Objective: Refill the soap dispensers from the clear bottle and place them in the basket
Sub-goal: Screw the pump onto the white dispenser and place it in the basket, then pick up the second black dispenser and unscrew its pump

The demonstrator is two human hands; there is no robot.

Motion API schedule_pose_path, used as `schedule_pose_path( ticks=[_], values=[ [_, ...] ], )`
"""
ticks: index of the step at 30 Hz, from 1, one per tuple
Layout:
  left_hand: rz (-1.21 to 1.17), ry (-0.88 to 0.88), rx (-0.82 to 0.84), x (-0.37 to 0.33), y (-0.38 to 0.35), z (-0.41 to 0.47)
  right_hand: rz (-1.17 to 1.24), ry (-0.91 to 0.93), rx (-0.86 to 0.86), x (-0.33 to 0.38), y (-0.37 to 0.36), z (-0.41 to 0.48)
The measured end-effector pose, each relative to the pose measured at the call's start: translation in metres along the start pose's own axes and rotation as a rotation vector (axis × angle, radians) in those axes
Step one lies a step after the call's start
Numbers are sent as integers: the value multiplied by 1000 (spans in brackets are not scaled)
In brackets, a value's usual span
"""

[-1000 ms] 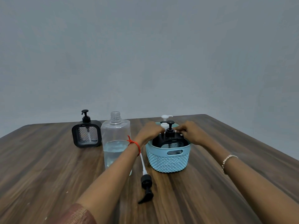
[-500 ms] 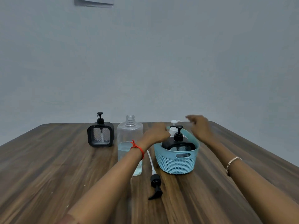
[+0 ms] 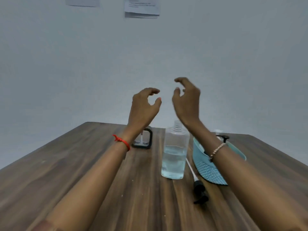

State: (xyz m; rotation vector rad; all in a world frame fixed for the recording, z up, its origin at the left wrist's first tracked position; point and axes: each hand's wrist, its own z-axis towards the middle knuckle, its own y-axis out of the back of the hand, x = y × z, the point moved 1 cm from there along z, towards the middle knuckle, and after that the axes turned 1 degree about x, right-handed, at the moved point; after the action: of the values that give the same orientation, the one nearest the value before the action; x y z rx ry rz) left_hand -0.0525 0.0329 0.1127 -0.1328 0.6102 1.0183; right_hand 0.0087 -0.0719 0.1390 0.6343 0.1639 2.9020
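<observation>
No legible text found; printed lines are seen on the paper sheet [image 3: 142,7] pinned to the wall, but too blurred to be read; no label is made out on the clear bottle [image 3: 175,154]

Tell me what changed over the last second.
Both hands let go of the dispenser in the basket and rose, open and empty: left hand, right hand. The clear bottle, loose pump and square dispenser stayed on the table.
</observation>
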Motion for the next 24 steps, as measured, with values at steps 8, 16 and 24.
schedule_pose_path(
  ticks=[8, 16, 24],
  values=[
    [146, 371, 208, 125, 9, -20, -55, -313, 399, -33, -122, -86],
    [148, 592, 365, 221, -20, -17, -93, -781, 420, -101, -191, -100],
    [6, 673, 428, 298, -54, -21, -109, -820, 455, -128, -218, -109]
  ],
)
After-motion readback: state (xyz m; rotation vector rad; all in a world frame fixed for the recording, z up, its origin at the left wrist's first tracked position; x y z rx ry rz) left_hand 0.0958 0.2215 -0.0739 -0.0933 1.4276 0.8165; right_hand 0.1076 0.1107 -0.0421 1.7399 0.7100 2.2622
